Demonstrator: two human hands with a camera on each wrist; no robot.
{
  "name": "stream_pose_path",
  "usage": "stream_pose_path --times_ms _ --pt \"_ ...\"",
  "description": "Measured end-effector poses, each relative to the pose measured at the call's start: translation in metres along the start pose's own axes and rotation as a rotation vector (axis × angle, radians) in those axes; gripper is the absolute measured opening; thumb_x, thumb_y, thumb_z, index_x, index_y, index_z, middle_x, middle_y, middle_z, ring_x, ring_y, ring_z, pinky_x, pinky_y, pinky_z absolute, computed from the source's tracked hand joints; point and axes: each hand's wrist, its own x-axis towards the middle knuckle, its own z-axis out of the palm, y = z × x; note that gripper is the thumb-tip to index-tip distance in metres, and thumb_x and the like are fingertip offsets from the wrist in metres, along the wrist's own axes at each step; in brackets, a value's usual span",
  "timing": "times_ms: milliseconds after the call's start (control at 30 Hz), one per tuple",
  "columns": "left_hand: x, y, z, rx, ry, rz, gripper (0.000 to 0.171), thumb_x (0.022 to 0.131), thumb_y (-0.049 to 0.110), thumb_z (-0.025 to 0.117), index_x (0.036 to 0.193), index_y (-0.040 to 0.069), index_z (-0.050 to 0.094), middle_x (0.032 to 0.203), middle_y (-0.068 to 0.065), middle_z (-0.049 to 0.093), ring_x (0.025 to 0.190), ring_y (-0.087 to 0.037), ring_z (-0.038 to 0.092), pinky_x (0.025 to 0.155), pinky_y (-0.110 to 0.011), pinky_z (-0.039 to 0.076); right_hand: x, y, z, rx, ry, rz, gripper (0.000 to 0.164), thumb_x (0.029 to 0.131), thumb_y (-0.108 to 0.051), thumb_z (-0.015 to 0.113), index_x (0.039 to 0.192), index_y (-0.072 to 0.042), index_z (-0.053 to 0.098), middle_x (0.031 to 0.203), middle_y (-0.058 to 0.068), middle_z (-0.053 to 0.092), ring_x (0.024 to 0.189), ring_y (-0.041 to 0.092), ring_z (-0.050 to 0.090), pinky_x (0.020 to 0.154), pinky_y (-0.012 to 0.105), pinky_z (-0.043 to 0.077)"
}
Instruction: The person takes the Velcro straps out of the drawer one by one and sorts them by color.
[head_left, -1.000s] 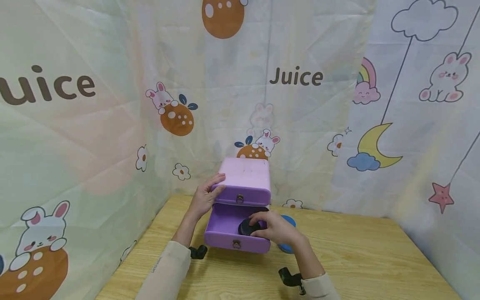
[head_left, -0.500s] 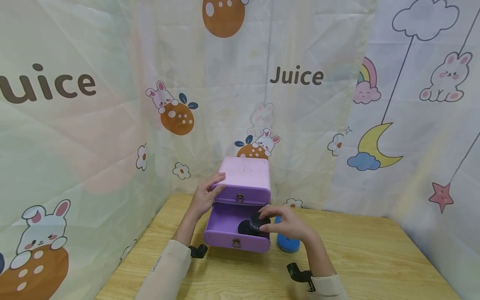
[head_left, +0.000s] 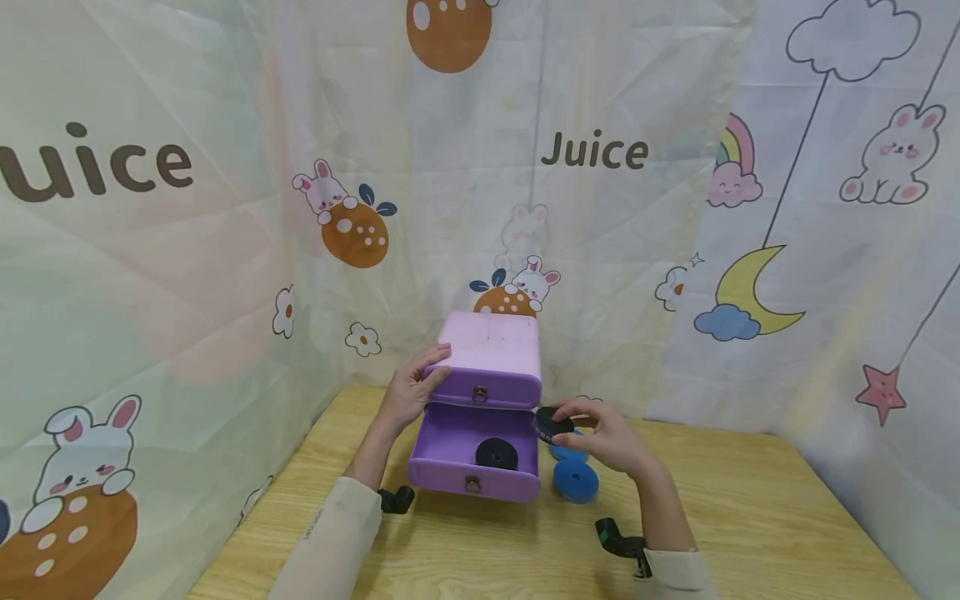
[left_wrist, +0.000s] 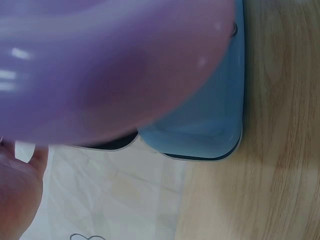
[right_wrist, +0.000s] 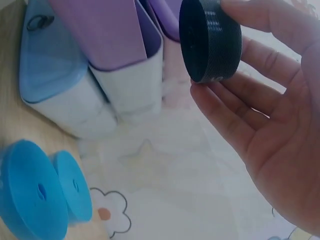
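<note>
- The work looks partway along: the glossy purple plastic middle drawer (head_left: 450, 479) stands open, one black disc-shaped roll (head_left: 487, 460) lies inside, untouched, and a matching second roll (head_left: 550, 427) is outside it.
- The right hand (head_left: 609, 439) pinches that second roll between thumb and fingers, just right of the drawer.
- The left hand (head_left: 406, 397), fingers fairly straight, rests on the left edge of the pink-topped plastic cabinet (head_left: 491, 343).
- Two round blue rolls, near (head_left: 569, 490) and far (head_left: 564, 452), lie on the wood-grain table (head_left: 720, 500).
- The held roll shows a flat, dark face and a finely ridged rim.
</note>
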Motion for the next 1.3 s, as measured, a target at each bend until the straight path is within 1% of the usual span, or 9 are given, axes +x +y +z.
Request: stream_pose_path --times_ms 33,100,267,400,533,733,933,1067,1300 --pt "0.000 0.000 0.000 -0.001 0.000 0.002 0.039 0.100 0.029 0.071 0.137 0.015 0.069 0.153 0.001 0.058 0.154 -0.017 0.038 0.129 -0.038 0.028 -0.001 0.002 -0.002 0.001 0.013 0.016 0.021 0.092 -0.021 0.082 0.110 -0.014 0.075 0.135 0.013 0.068 0.122 0.034 0.064 0.100 0.041 0.057" --pt "0.000 0.000 0.000 0.001 -0.004 0.002 0.039 0.100 0.028 0.071 0.137 0.016 0.069 0.153 0.002 0.058 0.154 -0.017 0.038 0.129 -0.038 0.027 -0.003 0.007 -0.005 -0.004 0.039 0.033 0.021 0.092 -0.021 0.081 0.110 -0.013 0.075 0.137 0.014 0.067 0.122 0.035 0.064 0.100 0.043 0.057" --pt "0.000 -0.001 -0.001 0.004 -0.007 -0.001 0.039 0.100 0.028 0.070 0.138 0.016 0.069 0.154 0.001 0.057 0.155 -0.018 0.036 0.130 -0.040 0.027 -0.007 0.019 -0.010 -0.018 0.090 0.066 0.021 0.093 -0.020 0.080 0.111 -0.011 0.075 0.141 0.017 0.064 0.126 0.041 0.062 0.102 0.054 0.056" --pt "0.000 -0.001 -0.001 -0.005 -0.005 0.004 0.039 0.100 0.027 0.070 0.137 0.014 0.069 0.154 -0.001 0.058 0.155 -0.020 0.037 0.129 -0.040 0.027 -0.009 0.028 -0.014 -0.012 0.114 0.108 0.025 0.094 -0.022 0.079 0.115 -0.008 0.074 0.144 0.018 0.062 0.132 0.044 0.059 0.102 0.049 0.058" --pt "-0.001 -0.001 -0.001 0.003 -0.002 -0.005 0.039 0.100 0.029 0.071 0.137 0.016 0.069 0.153 0.002 0.058 0.155 -0.018 0.037 0.129 -0.038 0.028 -0.011 0.037 -0.015 -0.002 0.133 0.135 0.030 0.095 -0.020 0.078 0.118 -0.002 0.072 0.146 0.024 0.058 0.134 0.047 0.056 0.099 0.045 0.060" --pt "-0.002 -0.002 -0.001 0.011 -0.004 -0.008 0.040 0.100 0.030 0.071 0.137 0.017 0.069 0.153 0.003 0.058 0.154 -0.016 0.038 0.128 -0.036 0.029 -0.011 0.053 -0.014 -0.046 0.188 0.207 0.031 0.096 -0.017 0.076 0.119 0.003 0.070 0.143 0.028 0.058 0.133 0.048 0.057 0.105 0.052 0.055" --pt "-0.001 -0.003 -0.001 0.007 -0.008 0.004 0.040 0.100 0.028 0.071 0.138 0.016 0.069 0.154 0.002 0.058 0.154 -0.016 0.038 0.127 -0.035 0.030 -0.014 0.073 -0.014 -0.110 0.250 0.261 0.032 0.095 -0.010 0.076 0.121 0.006 0.069 0.142 0.030 0.058 0.133 0.050 0.056 0.105 0.057 0.054" --pt "0.000 -0.003 -0.001 0.009 -0.010 0.009 0.040 0.100 0.028 0.071 0.138 0.016 0.069 0.153 0.002 0.058 0.154 -0.017 0.038 0.128 -0.036 0.029 -0.016 0.082 -0.015 -0.144 0.265 0.289 0.032 0.095 -0.008 0.076 0.121 0.008 0.069 0.143 0.031 0.058 0.132 0.051 0.056 0.104 0.057 0.054" --pt "0.000 -0.001 0.000 0.005 -0.010 0.009 0.040 0.100 0.029 0.071 0.138 0.016 0.069 0.153 0.002 0.058 0.154 -0.017 0.038 0.128 -0.037 0.029 -0.019 0.090 -0.013 -0.191 0.260 0.344 0.032 0.096 -0.014 0.076 0.121 0.006 0.070 0.142 0.030 0.059 0.131 0.052 0.055 0.103 0.059 0.055"
